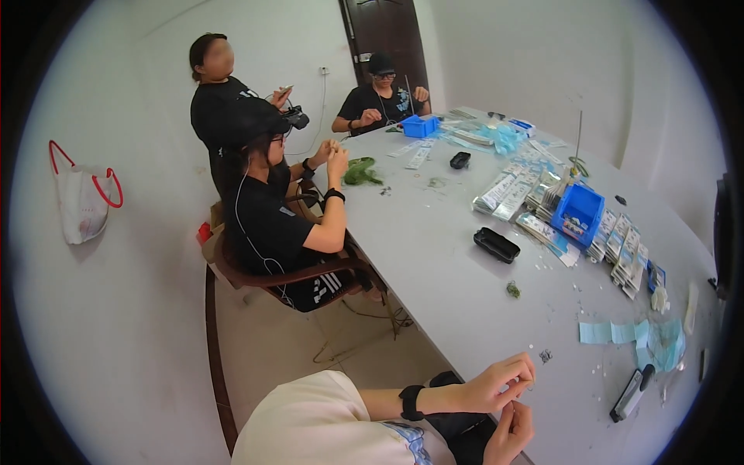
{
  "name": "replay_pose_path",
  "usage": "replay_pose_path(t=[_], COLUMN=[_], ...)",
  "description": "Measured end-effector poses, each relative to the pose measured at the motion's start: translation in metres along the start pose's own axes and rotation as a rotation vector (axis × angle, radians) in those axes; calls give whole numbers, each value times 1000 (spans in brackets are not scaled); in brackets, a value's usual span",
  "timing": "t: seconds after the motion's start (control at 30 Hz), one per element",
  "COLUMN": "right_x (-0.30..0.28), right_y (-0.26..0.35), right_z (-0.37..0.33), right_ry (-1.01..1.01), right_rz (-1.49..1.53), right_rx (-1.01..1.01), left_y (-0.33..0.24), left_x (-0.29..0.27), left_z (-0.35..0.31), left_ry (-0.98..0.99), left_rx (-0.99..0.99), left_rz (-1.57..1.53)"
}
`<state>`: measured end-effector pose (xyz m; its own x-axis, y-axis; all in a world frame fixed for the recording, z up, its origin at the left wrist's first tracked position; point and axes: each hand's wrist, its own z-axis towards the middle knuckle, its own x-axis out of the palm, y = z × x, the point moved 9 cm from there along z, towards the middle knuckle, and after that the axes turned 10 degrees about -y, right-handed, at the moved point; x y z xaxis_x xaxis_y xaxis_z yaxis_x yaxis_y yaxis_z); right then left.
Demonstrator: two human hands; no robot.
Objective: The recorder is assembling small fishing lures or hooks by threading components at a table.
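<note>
My left hand is at the near table edge, thumb and fingertips pinched together. Just below it, my right hand also makes a pinch, its fingertips close to the left ones. Whatever lies between the fingers is too small to make out. A small pile of dark, thin pieces lies on the table just beyond my hands. Farther off sits a little tangle of green thread. To the right is a stapler, black and grey, beside crumpled light-blue paper strips.
A black tray and a blue bin stand on the grey table among stacks of printed cards. A seated co-worker works at my left over green thread. Another person sits at the far end; one stands behind.
</note>
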<state>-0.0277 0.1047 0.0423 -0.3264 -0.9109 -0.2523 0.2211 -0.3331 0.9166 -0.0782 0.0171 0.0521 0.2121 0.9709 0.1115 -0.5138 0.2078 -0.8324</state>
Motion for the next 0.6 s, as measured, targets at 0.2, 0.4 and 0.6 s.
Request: replay_pose_path(t=[0.2,0.4,0.6], right_x=[1,-7,0], right_y=[-5,-29,-16], right_z=[-2,-10,-6], right_ry=[28,-176,25], right_rz=[-10,123,98], right_rx=[32,27,77], left_y=[-2,0,-2], left_x=[-2,8,-15], left_z=[-2,-5,-1], left_ry=[-24,-25,-130], left_rx=[66,-36,57], left_rz=[81,25,278])
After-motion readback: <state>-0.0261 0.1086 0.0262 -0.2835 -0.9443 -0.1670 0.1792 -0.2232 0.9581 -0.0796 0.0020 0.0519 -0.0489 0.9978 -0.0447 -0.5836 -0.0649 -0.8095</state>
